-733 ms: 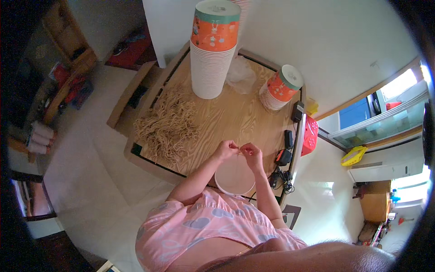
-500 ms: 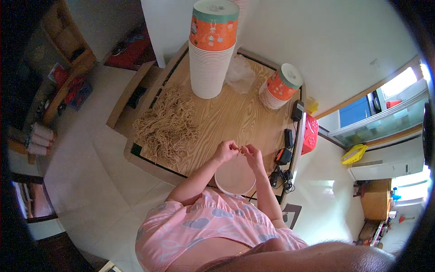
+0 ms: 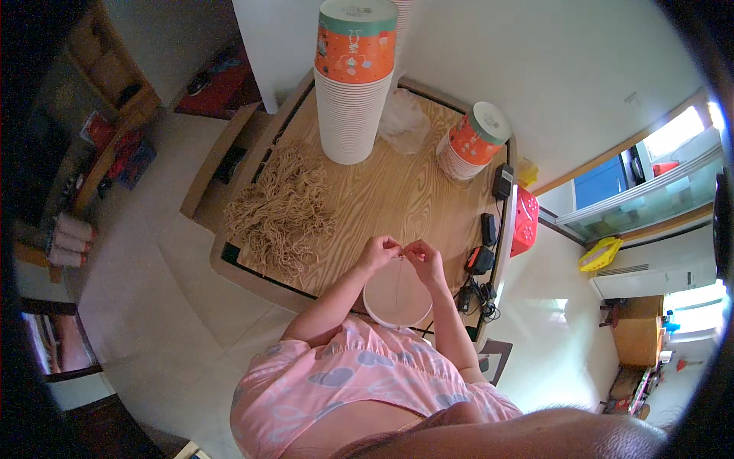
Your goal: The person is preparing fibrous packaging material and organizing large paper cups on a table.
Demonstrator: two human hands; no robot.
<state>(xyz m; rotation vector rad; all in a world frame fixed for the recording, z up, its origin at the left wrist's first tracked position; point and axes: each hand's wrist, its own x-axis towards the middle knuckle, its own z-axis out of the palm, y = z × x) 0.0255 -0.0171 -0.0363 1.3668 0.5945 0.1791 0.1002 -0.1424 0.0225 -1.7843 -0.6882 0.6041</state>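
Over the near edge of the table, my left hand (image 3: 381,252) and my right hand (image 3: 423,258) meet with fingertips pinched together. Both hold a thin string (image 3: 399,275), which hangs down between them; the exact spot where they grip it is too small to make out. Below the hands, between my forearms, sits a round white paper tub (image 3: 397,310) close to my body. To the left on the table lies a loose, tangled heap of tan strings (image 3: 283,210).
A tall stack of upturned paper tubs (image 3: 354,115) stands at the back, beside a crumpled clear plastic bag (image 3: 404,122). Farther right is a shorter tub stack (image 3: 475,141). Black adapters and cables (image 3: 482,294) line the right edge, past which a red basket (image 3: 524,222) shows.
My fingers have shifted slightly while staying together, and the string now hangs visibly over the tub. The view has moved a little.
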